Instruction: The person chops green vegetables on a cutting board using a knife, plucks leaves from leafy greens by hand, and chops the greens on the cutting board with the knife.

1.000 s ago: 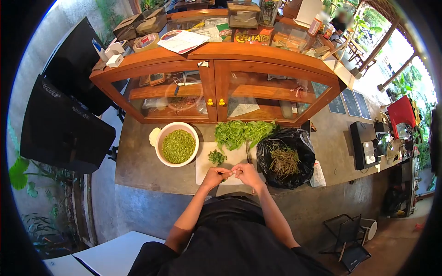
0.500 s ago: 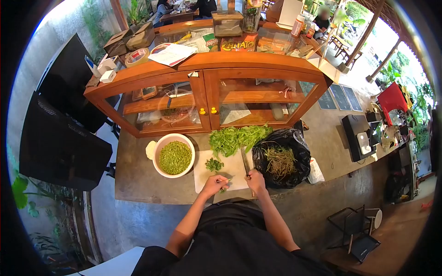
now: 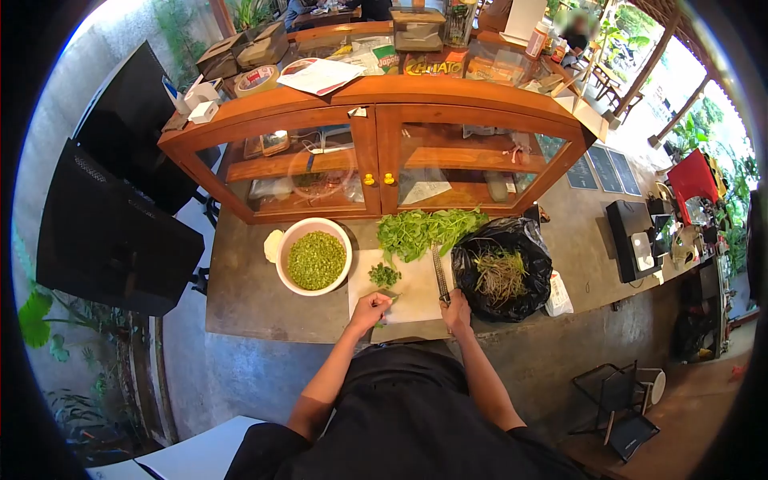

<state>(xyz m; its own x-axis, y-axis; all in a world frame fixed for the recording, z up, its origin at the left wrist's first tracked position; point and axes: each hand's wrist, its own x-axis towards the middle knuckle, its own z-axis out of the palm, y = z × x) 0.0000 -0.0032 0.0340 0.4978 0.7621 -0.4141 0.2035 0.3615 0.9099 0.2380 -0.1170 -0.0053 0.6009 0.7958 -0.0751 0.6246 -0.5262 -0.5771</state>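
My right hand [image 3: 457,313] is closed round the handle of a knife [image 3: 440,272], its patterned dark blade pointing away from me along the right side of a white cutting board [image 3: 412,308]. Over the board's left part, my left hand [image 3: 370,310] pinches a small green leafy sprig [image 3: 390,295]. Just beyond that hand lies a small heap of picked leaves [image 3: 385,275]. A large bunch of leafy greens [image 3: 424,232] covers the board's far edge. To the left stands a white bowl [image 3: 282,276] full of chopped green pieces [image 3: 316,261].
A black plastic bag [image 3: 538,276] holding stems and roots [image 3: 501,276] sits right of the board. Behind the board rises a wooden cabinet [image 3: 372,160] with glass doors. A white packet [image 3: 558,294] lies beyond the bag. A folding chair [image 3: 628,408] stands on the floor at right.
The camera view has shifted, so the scene sits further right and slightly higher. My left hand still pinches greens, and my right hand keeps hold of the knife.
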